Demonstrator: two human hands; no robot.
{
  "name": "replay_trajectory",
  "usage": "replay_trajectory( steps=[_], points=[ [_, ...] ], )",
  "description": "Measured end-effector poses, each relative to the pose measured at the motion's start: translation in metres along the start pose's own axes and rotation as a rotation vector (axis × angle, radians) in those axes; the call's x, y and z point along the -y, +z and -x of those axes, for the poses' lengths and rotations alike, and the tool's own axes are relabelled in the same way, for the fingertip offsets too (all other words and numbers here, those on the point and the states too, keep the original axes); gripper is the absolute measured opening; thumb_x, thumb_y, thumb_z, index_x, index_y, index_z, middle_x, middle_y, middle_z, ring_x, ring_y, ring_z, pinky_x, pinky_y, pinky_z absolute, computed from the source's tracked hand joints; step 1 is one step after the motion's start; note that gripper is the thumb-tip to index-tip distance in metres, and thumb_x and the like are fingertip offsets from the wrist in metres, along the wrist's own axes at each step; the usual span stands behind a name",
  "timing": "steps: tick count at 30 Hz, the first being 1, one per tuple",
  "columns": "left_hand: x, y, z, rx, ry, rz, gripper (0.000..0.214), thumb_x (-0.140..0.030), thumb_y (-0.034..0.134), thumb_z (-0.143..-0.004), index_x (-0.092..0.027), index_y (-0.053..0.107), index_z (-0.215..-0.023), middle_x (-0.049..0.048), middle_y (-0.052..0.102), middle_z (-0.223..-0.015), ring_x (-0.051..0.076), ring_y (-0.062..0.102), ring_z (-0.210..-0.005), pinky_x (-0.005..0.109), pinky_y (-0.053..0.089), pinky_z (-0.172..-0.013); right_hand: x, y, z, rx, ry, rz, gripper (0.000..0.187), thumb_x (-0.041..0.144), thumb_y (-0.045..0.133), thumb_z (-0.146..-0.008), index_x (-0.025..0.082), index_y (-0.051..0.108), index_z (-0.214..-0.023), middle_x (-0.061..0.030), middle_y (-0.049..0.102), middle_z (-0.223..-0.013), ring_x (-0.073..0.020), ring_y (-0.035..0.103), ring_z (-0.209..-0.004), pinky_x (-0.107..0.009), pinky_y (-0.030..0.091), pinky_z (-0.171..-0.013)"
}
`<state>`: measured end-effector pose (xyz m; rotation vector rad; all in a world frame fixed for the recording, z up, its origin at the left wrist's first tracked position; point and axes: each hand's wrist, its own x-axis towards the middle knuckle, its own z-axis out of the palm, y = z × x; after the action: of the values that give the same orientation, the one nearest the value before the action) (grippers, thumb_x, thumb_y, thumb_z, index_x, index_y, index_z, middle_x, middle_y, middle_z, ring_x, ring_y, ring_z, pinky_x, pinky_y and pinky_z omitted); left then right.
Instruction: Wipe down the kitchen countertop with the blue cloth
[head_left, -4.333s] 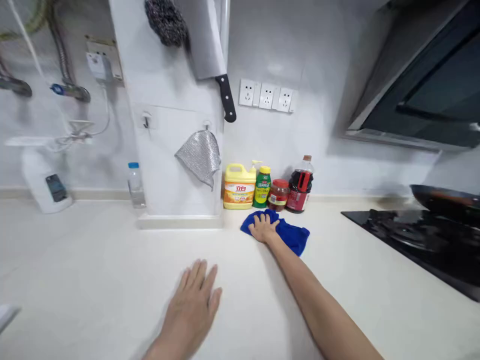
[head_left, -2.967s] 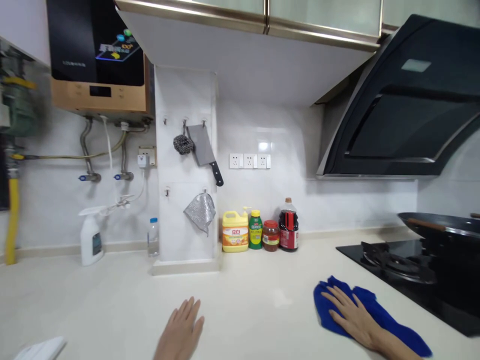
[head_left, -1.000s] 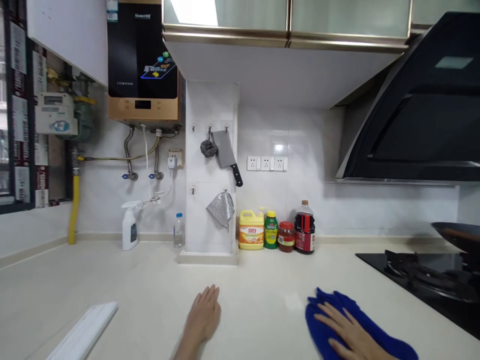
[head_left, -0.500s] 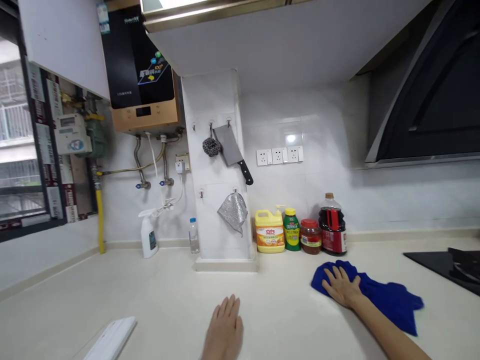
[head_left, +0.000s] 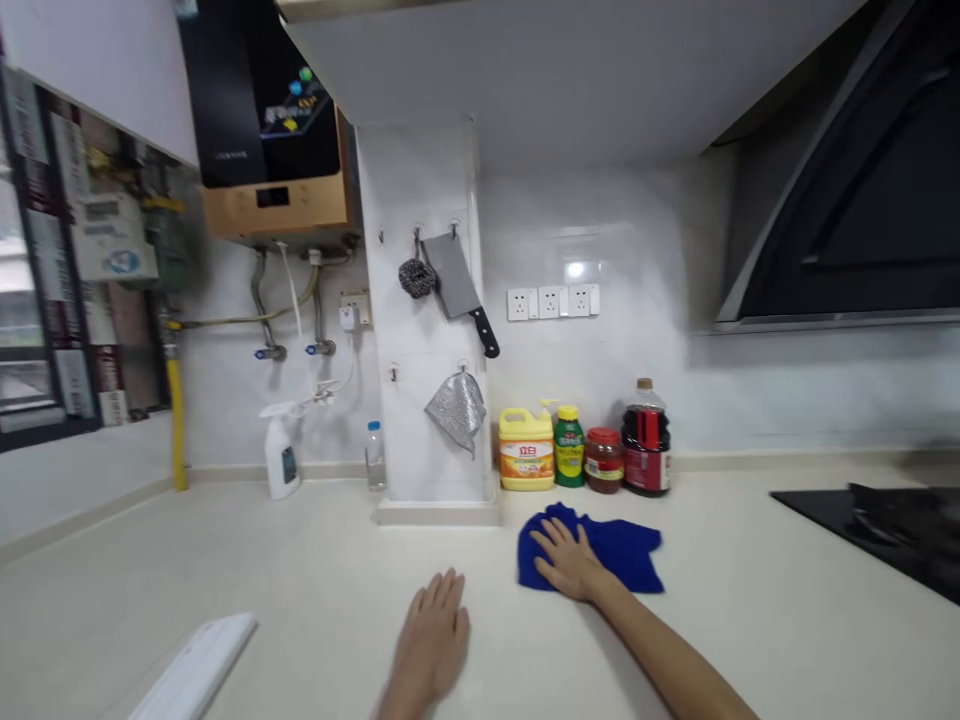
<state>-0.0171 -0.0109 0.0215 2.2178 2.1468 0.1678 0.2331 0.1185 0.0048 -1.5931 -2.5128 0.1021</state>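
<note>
A blue cloth (head_left: 626, 555) lies spread and wrinkled on the pale countertop, in front of the bottles. My right hand (head_left: 566, 560) presses flat on its left part, fingers spread apart, with the forearm reaching in from the lower right. To the left, my left hand (head_left: 435, 635) rests palm down on the bare counter (head_left: 322, 590). Its fingers are stretched out and nothing is in it. Behind the cloth stand a yellow detergent jug (head_left: 526, 455), a green bottle (head_left: 569, 450), a red-lidded jar (head_left: 604, 462) and a large dark sauce bottle (head_left: 646, 445).
A black cooktop (head_left: 862, 520) sits at the right. A cleaver (head_left: 454, 280), a steel scourer (head_left: 417, 278) and a silver cloth (head_left: 459, 410) hang on the pillar. At left are a spray bottle (head_left: 280, 455), a clear bottle (head_left: 376, 460) and a long white object (head_left: 196, 665).
My right hand has slid the blue cloth leftward across the counter, from near the cooktop to in front of the bottles. My left hand stays flat on the counter. The view has shifted slightly.
</note>
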Motion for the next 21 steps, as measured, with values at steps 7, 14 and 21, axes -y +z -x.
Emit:
replay_trajectory(
  steps=[7, 14, 21],
  points=[
    [0.003, 0.003, -0.005, -0.036, 0.097, 0.028, 0.061, -0.033, 0.023, -0.093, -0.018, 0.030, -0.153, 0.0079, 0.030, -0.156, 0.020, 0.024, -0.147, 0.043, 0.016, -0.124, 0.045, -0.016, 0.082, 0.101, -0.324, -0.090, 0.066, 0.052, 0.043, -0.095, 0.030, 0.026, -0.155, -0.0112, 0.014, -0.164, -0.0301, 0.005, -0.151, -0.066, 0.000, -0.114],
    [0.017, 0.016, -0.018, -0.056, 0.121, 0.054, 0.064, -0.039, 0.026, -0.092, -0.016, 0.035, -0.151, 0.0101, 0.036, -0.155, 0.021, 0.027, -0.146, 0.044, 0.016, -0.124, 0.050, -0.039, 0.200, 0.159, -0.501, -0.234, 0.068, 0.049, 0.050, -0.094, 0.035, 0.023, -0.155, -0.0088, 0.013, -0.164, -0.0312, 0.005, -0.151, -0.064, -0.004, -0.115],
    [0.035, 0.034, -0.044, -0.087, 0.137, 0.013, 0.067, -0.041, 0.021, -0.092, -0.011, 0.029, -0.152, 0.0075, 0.024, -0.159, 0.022, 0.020, -0.148, 0.043, 0.017, -0.124, -0.028, -0.060, 0.281, 0.104, -0.209, -0.194, 0.061, 0.048, 0.048, -0.096, 0.034, 0.031, -0.153, -0.0086, 0.021, -0.162, -0.0307, 0.012, -0.150, -0.064, 0.002, -0.116]
  ],
)
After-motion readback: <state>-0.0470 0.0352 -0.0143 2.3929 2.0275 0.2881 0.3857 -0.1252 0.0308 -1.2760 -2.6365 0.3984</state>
